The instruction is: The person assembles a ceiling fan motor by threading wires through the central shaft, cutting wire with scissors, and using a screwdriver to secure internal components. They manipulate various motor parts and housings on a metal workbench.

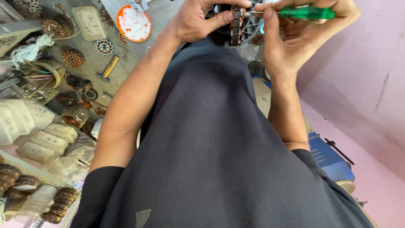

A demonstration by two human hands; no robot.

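- Here, the left hand (198,21) grips a ring-shaped motor stator (236,25) near the top edge, thumb across its stacked rim.
- The right hand (295,38) is clenched on a green-handled screwdriver (306,13), its tip touching the stator.
- Farther left, an orange bowl (133,24) of white pieces and a small hammer (107,69) lie on the cluttered counter (90,63).

A pale rectangular plastic container with a handwritten lid (89,22) lay top left. Whitish translucent plastic bottles with marked sides (21,118) lay stacked at the left edge, above cream labelled packets (46,141).
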